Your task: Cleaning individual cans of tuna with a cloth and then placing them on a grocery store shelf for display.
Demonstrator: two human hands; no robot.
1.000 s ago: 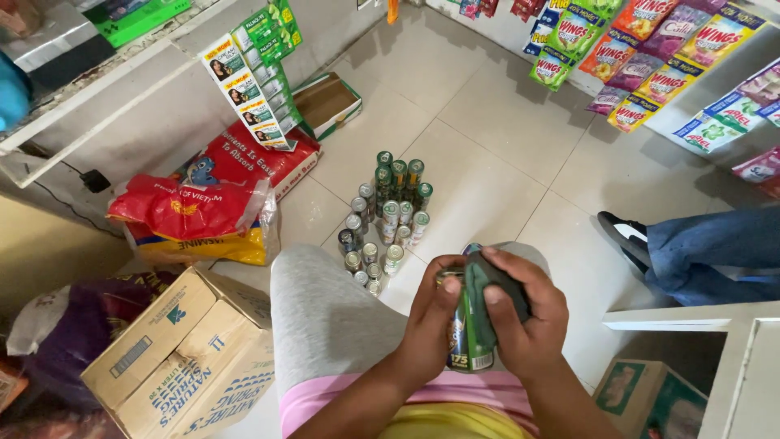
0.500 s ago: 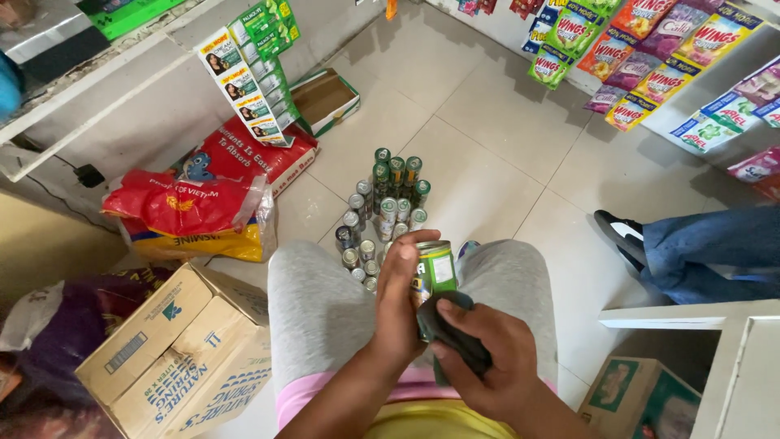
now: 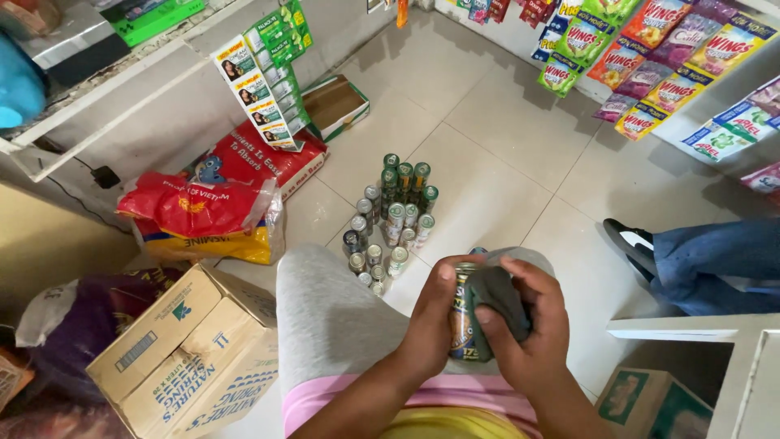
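Observation:
My left hand [image 3: 431, 313] grips a small green can [image 3: 464, 325] upright over my lap. My right hand [image 3: 520, 329] presses a dark grey cloth [image 3: 496, 294] against the can's top and side. Both hands are close together above my grey trouser legs [image 3: 333, 313]. On the tiled floor just ahead of my knees stands a cluster of several similar green cans [image 3: 390, 219], upright and packed close together.
Cardboard boxes [image 3: 183, 349] sit at the lower left, red and yellow sacks [image 3: 203, 215] behind them. A white shelf frame [image 3: 97, 97] runs along the left. Hanging sachet strips [image 3: 650, 49] line the upper right. Another person's leg and shoe [image 3: 682, 260] rest at the right beside a white counter [image 3: 691, 329].
The can has gone from lying tilted in both hands to upright in my left hand, and my right hand has brought the grey cloth over its top.

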